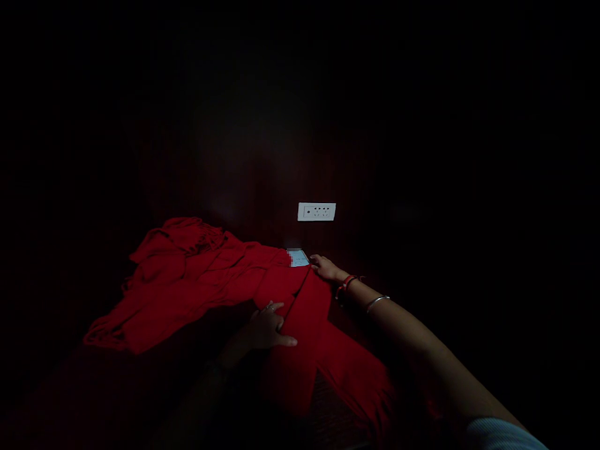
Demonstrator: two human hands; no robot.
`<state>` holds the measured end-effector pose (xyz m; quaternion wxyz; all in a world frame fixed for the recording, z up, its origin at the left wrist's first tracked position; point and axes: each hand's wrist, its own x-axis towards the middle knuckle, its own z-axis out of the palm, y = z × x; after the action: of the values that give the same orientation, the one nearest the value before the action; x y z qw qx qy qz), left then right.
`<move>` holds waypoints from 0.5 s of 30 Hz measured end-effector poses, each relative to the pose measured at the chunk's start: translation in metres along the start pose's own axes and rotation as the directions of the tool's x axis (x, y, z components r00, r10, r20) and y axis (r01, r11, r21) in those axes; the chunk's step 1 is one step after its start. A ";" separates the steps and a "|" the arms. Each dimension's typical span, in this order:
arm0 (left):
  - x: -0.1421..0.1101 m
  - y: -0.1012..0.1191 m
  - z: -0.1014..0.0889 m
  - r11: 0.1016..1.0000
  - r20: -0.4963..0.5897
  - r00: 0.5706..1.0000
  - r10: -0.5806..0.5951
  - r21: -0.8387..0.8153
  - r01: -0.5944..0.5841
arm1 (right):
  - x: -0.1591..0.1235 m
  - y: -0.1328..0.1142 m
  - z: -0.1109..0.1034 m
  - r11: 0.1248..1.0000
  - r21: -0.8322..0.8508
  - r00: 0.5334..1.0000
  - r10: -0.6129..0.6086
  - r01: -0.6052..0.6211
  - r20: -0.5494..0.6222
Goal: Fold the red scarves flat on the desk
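Note:
A long red scarf (300,337) with fringed ends lies bunched on the left and folded into flatter bands in the middle. My left hand (267,328) rests on its near side, thumb and forefinger spread apart, with a ring on one finger. At the far upper corner of the flat band, my right hand (324,267) has its fingertips closed on the scarf's edge. A small pale sheet or card (298,257) shows just left of those fingertips; part of it is blurred out. The scarf's lower end fades into shadow.
A white wall socket (317,212) sits on the dark reddish panel behind the scarf. A fringed scarf end (375,400) hangs or lies at the lower right, over a dark surface. Most surroundings are too dark to make out.

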<state>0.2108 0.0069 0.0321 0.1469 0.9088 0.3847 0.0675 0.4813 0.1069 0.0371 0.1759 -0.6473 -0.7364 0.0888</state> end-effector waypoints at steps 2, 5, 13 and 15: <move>0.003 0.006 0.002 0.998 -0.154 0.986 -0.064 0.002 0.065 | -0.005 0.007 0.006 0.995 0.023 0.995 0.097 -0.097 -0.018; 0.007 0.012 0.008 1.000 -0.289 0.957 -0.003 -0.008 0.001 | -0.014 0.016 0.006 0.984 0.058 0.986 0.168 -0.166 -0.019; 0.001 0.012 0.003 0.978 -0.127 0.972 0.196 -0.046 -0.203 | -0.027 0.007 -0.001 0.978 0.068 0.967 0.207 -0.199 -0.145; 0.000 0.012 -0.001 0.972 -0.128 0.967 0.221 -0.051 -0.229 | -0.026 -0.002 -0.001 0.977 0.055 0.966 0.213 -0.207 -0.147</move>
<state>0.2190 -0.0011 0.0365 0.1441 0.9355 0.2849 0.1515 0.4829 0.0806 0.0351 0.2337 -0.7230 -0.6462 0.0715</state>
